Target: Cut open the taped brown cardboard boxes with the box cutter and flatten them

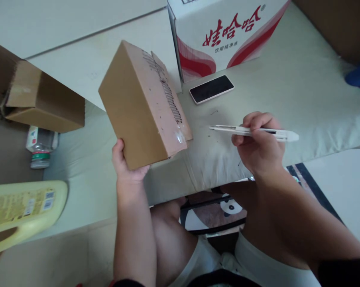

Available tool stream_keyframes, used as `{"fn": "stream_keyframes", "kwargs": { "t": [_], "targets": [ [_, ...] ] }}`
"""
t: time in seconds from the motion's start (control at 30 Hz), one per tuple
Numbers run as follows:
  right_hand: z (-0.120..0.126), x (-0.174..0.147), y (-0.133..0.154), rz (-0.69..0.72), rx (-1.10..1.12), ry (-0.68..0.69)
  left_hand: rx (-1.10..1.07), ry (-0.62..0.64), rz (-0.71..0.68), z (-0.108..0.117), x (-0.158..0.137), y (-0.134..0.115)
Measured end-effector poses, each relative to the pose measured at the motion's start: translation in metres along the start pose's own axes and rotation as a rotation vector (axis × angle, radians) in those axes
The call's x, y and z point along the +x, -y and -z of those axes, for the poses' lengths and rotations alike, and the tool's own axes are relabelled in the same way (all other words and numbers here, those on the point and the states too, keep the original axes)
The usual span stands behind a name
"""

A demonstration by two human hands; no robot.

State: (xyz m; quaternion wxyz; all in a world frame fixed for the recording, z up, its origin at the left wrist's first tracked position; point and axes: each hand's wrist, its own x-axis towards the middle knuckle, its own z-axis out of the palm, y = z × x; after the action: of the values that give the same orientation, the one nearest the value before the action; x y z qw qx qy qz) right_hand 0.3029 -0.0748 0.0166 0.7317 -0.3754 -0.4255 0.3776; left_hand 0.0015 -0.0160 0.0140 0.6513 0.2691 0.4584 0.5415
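My left hand (128,165) grips a small brown cardboard box (134,107) by its lower end and holds it tilted above the seat. Dark scribbled marks and a strip of shiny clear tape show on the box's right face, where a flap edge stands slightly raised. My fingers under the box are mostly hidden. In my right hand (260,143) is a slim white utility knife (283,134), pinched between thumb and fingers. Its narrow tip points left toward the box, with a gap between them.
A phone (212,89) lies on the pale green seat (311,95), beside a white and red carton (227,44). To the left are another cardboard box (60,103), a clear bottle (41,149) and a yellow jug (54,199). Small dark scraps dot the seat.
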Motion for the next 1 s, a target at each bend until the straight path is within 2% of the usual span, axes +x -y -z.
{"fn": "stream_keyframes", "kwargs": {
  "t": [0.07, 0.13, 0.33, 0.5, 0.6, 0.73, 0.83, 0.93, 1.0],
  "targets": [
    [-0.006, -0.004, 0.005, -0.023, 0.110, 0.037, 0.021, -0.036, 0.016, -0.004, 0.000, 0.001],
    [-0.010, -0.009, 0.007, -0.043, 0.131, 0.071, 0.044, -0.063, 0.029, -0.008, -0.001, 0.000],
    [-0.007, -0.019, 0.000, -0.107, 0.024, 0.199, 0.068, -0.046, 0.077, -0.013, -0.003, -0.002],
    [-0.004, -0.020, -0.002, -0.146, -0.059, 0.191, 0.136, -0.070, -0.007, -0.006, -0.001, 0.002],
    [-0.008, -0.020, 0.005, -0.131, -0.180, 0.197, 0.175, -0.070, -0.119, -0.002, 0.002, 0.005],
    [-0.017, -0.022, 0.015, -0.123, -0.222, 0.193, 0.116, -0.123, -0.239, -0.006, 0.003, 0.008],
    [-0.024, -0.026, 0.015, -0.207, -0.187, 0.163, 0.068, -0.146, -0.256, -0.009, 0.002, 0.008],
    [-0.028, -0.029, 0.012, -0.269, -0.150, 0.154, 0.059, -0.087, -0.246, -0.007, 0.001, 0.006],
    [-0.029, -0.030, 0.008, -0.302, -0.106, 0.145, 0.054, -0.036, -0.170, -0.005, -0.001, 0.004]
  ]
}}
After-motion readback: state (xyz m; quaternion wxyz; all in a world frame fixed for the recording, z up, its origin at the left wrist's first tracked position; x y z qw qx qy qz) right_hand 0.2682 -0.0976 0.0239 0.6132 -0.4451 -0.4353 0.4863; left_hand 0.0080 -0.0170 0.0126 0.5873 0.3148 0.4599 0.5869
